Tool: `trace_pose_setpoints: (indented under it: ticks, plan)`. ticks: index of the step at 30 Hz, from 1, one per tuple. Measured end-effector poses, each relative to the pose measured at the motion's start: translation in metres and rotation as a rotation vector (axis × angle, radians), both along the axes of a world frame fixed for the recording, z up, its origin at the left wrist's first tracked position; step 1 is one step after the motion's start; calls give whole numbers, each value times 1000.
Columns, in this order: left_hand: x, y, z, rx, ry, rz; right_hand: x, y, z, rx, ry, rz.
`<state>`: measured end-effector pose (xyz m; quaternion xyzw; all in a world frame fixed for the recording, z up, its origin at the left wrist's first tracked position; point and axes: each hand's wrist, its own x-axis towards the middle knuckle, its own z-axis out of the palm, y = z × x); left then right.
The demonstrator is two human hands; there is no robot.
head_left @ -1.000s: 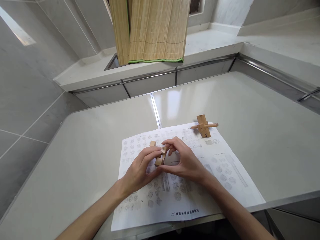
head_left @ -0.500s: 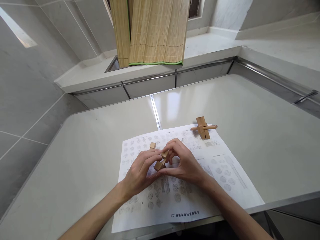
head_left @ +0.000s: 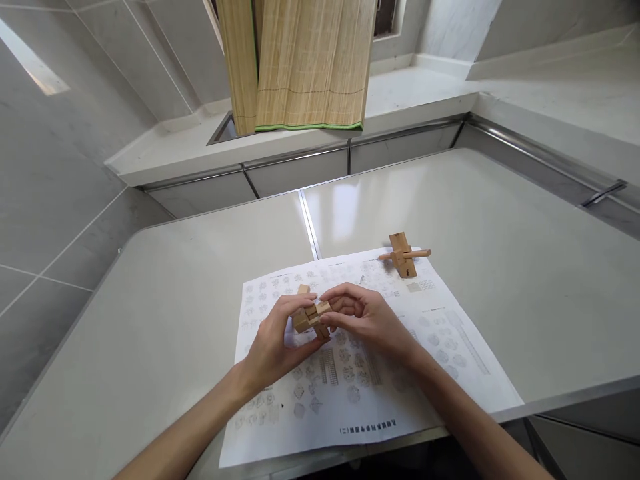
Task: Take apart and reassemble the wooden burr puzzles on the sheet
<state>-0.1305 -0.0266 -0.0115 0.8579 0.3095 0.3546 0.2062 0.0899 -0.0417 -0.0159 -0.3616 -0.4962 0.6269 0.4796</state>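
My left hand (head_left: 270, 343) is closed around a small cluster of notched wooden puzzle pieces (head_left: 301, 323), held between thumb and fingers just above a printed sheet (head_left: 370, 407). My right hand (head_left: 377, 323) pinches a wooden piece (head_left: 323, 308) at the right side of that cluster, thumb in front and fingers curled behind. Part of the cluster hides behind my fingers. Beyond my left fingertips a pale block end (head_left: 303, 289) shows; whether it joins the cluster I cannot tell.
At the sheet's far right corner lies a wooden interlocking puzzle (head_left: 404, 261) with a round stick through it. A pale table (head_left: 165, 300) with a metal seam carries the sheet. Behind it run a white counter (head_left: 410, 100) and a hanging bamboo mat (head_left: 310, 67).
The wooden pieces have turned in my hands, exposing more of the cluster. My right hand has shifted its grip, its thumb moving up onto the piece at the right.
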Motion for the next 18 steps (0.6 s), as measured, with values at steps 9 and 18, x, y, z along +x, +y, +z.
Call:
trace_pose_setpoints:
  ticks: [9, 18]
  plan:
    - [-2, 1, -1, -57, -35, -78, -2, 0, -5, 15, -78, -62]
    - [-3, 2, 0, -122, -21, -82, -1, 0, -1, 11, -91, -29]
